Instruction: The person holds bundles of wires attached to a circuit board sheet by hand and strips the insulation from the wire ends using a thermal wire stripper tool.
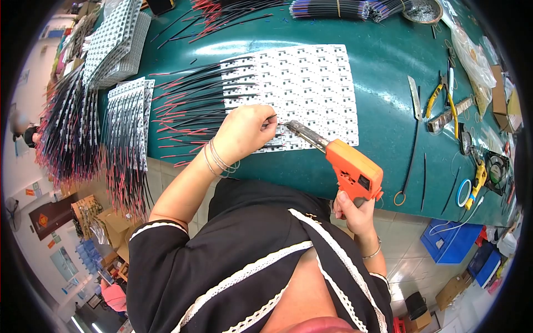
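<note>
My right hand (355,211) is wrapped round the grip of an orange soldering gun (355,166). The gun points up and left, its metal tip ending just right of my left fingertips. My left hand (247,127) is closed in a pinch on a thin black wire (270,117), over a white circuit board panel (311,77) with small dark parts. From the panel's left part, rows of black wires (194,102) with red ends stick out to the left. My left hand covers part of the panel, and the exact contact at the tip is too small to tell.
Stacked wired panels (119,41) and hanging wired boards (130,105) stand at the left. Wire bundles (333,8) and a bowl (422,11) lie at the back. Right are tweezers (415,97), yellow-handled pliers (435,99), a tape roll (463,192) and a small fan (496,172).
</note>
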`<state>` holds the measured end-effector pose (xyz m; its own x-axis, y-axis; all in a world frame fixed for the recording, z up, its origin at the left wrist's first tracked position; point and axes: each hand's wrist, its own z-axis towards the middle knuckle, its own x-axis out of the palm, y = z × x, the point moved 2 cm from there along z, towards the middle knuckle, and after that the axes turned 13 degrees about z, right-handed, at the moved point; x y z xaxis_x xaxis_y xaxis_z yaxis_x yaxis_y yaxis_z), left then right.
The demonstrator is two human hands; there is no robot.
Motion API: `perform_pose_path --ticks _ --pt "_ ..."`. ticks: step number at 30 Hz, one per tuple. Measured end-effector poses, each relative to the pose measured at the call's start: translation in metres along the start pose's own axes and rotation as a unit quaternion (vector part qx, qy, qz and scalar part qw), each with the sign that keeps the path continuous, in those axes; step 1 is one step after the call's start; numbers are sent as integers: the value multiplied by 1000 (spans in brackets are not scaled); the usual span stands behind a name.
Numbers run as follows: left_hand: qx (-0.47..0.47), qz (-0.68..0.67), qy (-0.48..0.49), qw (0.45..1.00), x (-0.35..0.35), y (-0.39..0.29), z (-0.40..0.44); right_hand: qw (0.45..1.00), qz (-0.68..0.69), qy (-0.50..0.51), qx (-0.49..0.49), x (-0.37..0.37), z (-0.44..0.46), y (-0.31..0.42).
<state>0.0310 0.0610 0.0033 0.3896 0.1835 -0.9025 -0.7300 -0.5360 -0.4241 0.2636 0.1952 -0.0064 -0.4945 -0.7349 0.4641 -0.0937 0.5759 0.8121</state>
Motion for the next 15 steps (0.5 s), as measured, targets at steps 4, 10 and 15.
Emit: perform_pose_path --ticks 4,10,15 --pt "2 -6 -8 1000 1 1 -1 999 30 -6 -11 -4 0 1" --pt "-11 -84 9 996 3 6 -6 999 42 -6 -22 -7 2 2" --pt "-2 -117 -44 992 -2 15 -20 999 37 -8 -28 -10 3 5"
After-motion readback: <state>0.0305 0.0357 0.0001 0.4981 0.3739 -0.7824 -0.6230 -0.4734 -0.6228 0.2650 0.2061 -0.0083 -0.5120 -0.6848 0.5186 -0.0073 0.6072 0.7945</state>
